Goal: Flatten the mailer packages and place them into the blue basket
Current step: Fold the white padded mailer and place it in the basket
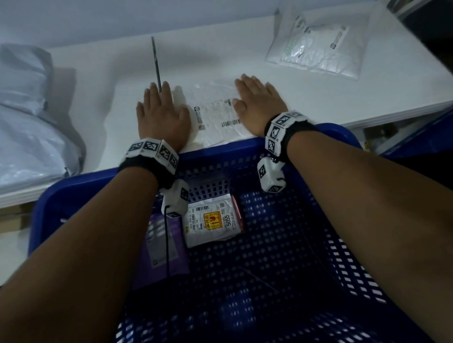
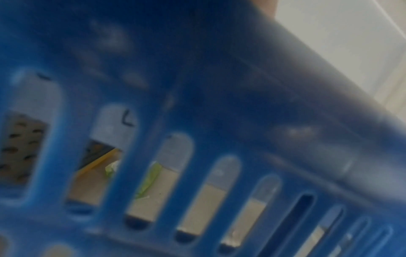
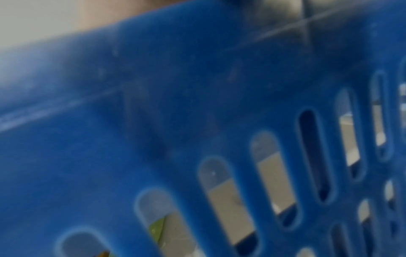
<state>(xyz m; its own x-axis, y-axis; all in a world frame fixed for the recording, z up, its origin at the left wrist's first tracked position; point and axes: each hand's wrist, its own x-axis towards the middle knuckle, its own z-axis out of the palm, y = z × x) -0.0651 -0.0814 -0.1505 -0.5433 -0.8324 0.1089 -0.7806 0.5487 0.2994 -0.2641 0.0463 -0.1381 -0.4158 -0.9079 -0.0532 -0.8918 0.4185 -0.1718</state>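
A white mailer (image 1: 213, 112) with a printed label lies flat on the white table, near its front edge. My left hand (image 1: 160, 109) presses palm-down on its left part, fingers straight. My right hand (image 1: 256, 101) presses flat on its right part. The blue basket (image 1: 333, 244) stands below the table edge under my forearms. Inside it lie a small white mailer (image 1: 213, 222) with a yellow sticker and a purple flat package (image 1: 161, 248). Both wrist views show only the slotted basket wall (image 2: 197, 104) (image 3: 197, 104) close up and blurred; the fingers are hidden there.
A pile of grey mailers (image 1: 21, 122) fills the table's left side. Another white mailer (image 1: 316, 47) lies at the back right. A thin dark rod (image 1: 156, 63) lies on the table beyond my left fingers. The table's right edge (image 1: 423, 105) drops off.
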